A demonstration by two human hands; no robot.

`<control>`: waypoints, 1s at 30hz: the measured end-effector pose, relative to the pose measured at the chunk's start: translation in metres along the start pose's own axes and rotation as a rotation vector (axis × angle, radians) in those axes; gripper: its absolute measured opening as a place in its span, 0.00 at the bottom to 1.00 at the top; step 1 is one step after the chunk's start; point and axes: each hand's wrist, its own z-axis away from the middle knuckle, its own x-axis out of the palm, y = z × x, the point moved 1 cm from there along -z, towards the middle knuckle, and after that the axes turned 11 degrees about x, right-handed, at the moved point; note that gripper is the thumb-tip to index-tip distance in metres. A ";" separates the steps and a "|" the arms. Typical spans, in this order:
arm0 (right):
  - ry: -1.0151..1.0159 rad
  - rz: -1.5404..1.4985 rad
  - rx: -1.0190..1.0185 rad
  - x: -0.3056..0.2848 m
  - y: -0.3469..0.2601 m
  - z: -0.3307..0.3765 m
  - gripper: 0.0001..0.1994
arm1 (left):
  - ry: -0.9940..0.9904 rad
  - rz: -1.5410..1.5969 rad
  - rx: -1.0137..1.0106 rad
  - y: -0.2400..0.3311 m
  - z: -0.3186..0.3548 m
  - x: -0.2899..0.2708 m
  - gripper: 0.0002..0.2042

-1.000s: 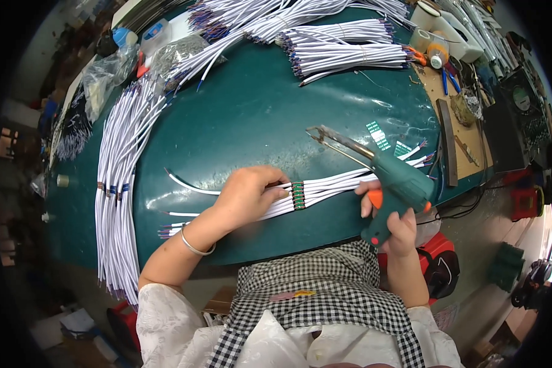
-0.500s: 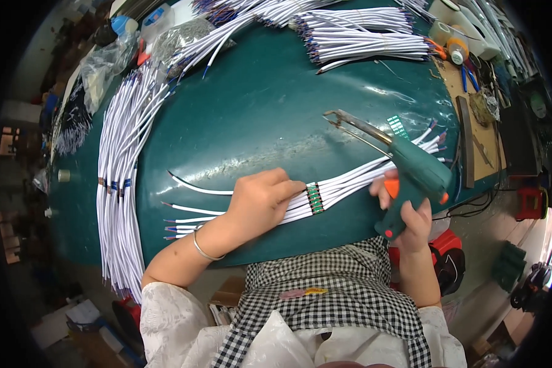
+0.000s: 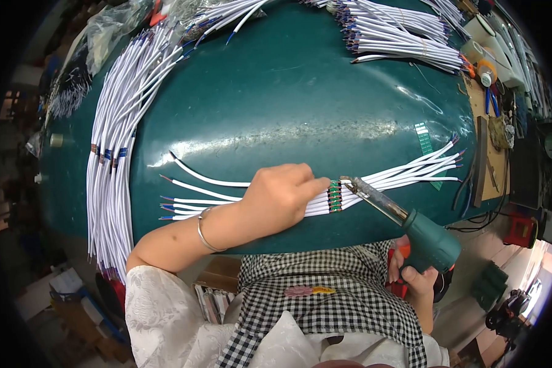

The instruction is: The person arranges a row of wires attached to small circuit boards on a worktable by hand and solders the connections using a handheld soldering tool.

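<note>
My left hand (image 3: 279, 196) lies closed over a row of white cables (image 3: 214, 183), its fingertips beside a small green circuit board strip (image 3: 335, 197). Cables run out from both sides of that strip, and their bare coloured ends fan apart at left and right. In my right hand (image 3: 414, 279) is a green soldering gun (image 3: 434, 240), fingers wrapped round its grip. Its metal tip (image 3: 349, 183) is at the upper right edge of the strip; contact cannot be made out. Another green board strip (image 3: 423, 138) lies beyond the right-hand cables, partly under them.
A long bundle of white cables (image 3: 110, 184) hangs over the table's left side. More bundles (image 3: 405, 40) lie at the far right. Blue-handled pliers (image 3: 492, 101) and a dark bar (image 3: 481, 147) are on the board at right. A green mat (image 3: 257, 98) covers the table.
My right hand has swung the soldering gun down and left, bringing its tip from above the mat to the circuit board strip. My left hand stays on the cables. The view has shifted slightly.
</note>
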 end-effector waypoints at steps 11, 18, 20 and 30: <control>-0.009 0.161 0.035 -0.012 0.013 0.016 0.26 | -0.120 -0.313 0.209 0.013 0.002 0.002 0.15; -0.030 0.132 0.073 -0.008 0.011 0.014 0.24 | -0.103 -0.381 0.267 0.013 -0.001 0.004 0.11; -0.046 0.180 0.050 -0.009 0.014 0.012 0.25 | -0.112 -0.383 0.262 0.014 -0.001 0.004 0.11; -0.032 0.368 0.013 -0.015 0.013 0.007 0.23 | -0.145 -0.328 0.242 0.015 0.000 0.005 0.16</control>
